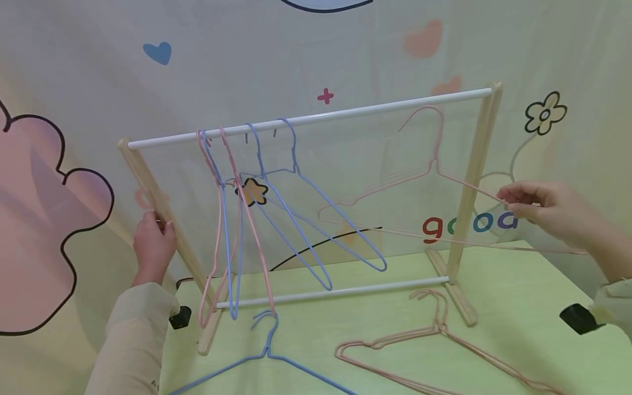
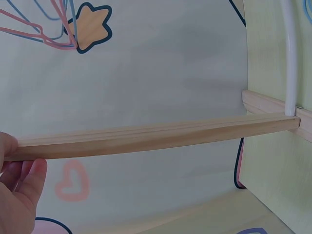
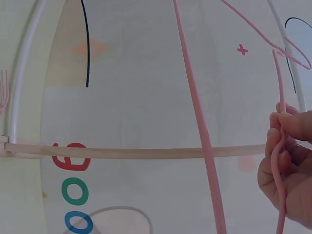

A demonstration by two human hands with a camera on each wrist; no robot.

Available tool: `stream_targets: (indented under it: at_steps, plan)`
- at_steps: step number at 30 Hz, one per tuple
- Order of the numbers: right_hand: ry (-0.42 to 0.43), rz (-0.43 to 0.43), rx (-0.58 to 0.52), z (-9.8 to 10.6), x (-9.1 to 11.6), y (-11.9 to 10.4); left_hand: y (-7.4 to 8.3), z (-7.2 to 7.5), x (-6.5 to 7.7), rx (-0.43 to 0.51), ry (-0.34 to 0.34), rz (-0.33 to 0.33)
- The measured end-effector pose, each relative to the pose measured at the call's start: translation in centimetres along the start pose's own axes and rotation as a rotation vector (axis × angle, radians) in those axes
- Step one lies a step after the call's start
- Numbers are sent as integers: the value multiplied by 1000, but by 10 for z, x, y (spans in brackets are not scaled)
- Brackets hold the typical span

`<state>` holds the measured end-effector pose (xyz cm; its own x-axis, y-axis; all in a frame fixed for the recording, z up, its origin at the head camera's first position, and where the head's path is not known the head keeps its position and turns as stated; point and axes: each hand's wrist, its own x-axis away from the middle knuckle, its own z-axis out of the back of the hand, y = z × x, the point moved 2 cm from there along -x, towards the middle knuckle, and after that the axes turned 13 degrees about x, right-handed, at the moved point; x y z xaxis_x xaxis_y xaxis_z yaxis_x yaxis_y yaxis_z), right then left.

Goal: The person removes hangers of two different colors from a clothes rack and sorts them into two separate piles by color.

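My left hand point(image 1: 154, 241) grips the left wooden post point(image 1: 185, 241) of a small clothes rack, fingers and thumb around it in the left wrist view. At right, my right hand point(image 1: 553, 208) pinches a pink clothes hanger point(image 1: 464, 184) by one shoulder between thumb and fingers. The hanger's hook overlaps the wall just under the white top rail point(image 1: 345, 114), toward its right end. In the right wrist view, the wire runs through my right fingers point(image 3: 292, 127). Several pink and blue hangers point(image 1: 311, 244) hang from the rail's left half.
On the pale green table point(image 1: 385, 312) lie a blue hanger point(image 1: 268, 351) at front centre and stacked pink hangers point(image 1: 439, 328) at front right. A white lower bar point(image 1: 336, 292) joins the rack's wooden feet point(image 1: 451, 288). Behind hangs a printed cloth point(image 1: 345, 55).
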<state>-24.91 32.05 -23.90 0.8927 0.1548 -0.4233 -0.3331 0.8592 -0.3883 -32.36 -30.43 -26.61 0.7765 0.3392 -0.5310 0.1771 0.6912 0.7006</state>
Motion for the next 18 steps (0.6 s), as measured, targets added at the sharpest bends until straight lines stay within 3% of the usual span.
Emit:
stream_targets:
  at_steps: [8, 14, 18]
  plan:
    - [-98, -12, -111, -16, 18, 21, -1, 0, 1, -6, -1, -2]
    - [-217, -94, -201, -32, 31, 35, 1, 0, 2, -15, 0, 1]
    - [-278, -69, -264, -46, 39, 42, 3, 1, 2, -15, -3, 2]
